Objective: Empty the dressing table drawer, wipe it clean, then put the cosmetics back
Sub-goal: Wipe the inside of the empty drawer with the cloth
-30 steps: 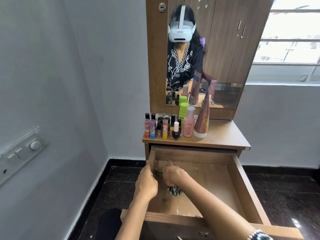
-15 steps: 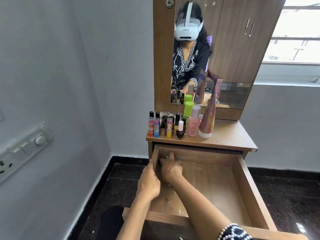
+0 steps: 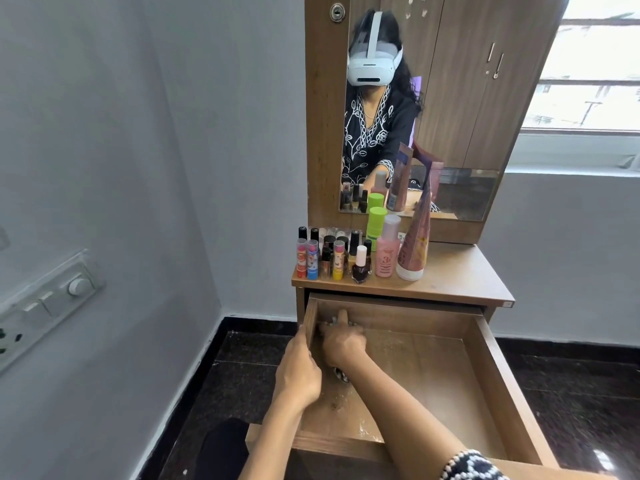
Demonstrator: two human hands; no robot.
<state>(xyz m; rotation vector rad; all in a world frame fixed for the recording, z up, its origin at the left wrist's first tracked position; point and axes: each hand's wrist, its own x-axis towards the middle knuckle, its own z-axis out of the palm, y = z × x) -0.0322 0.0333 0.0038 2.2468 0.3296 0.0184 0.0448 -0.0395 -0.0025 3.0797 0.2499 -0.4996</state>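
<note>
The drawer is pulled fully out below the table. Its left wall is gripped by the left hand, fingers curled over the rim. A black-and-white cloth is pressed into the far left corner by the right hand, fingers curled around it. The cosmetics are grouped upright on the table's left side, before the mirror.

cloth mostly hidden under right hand, forearms cut off
</note>
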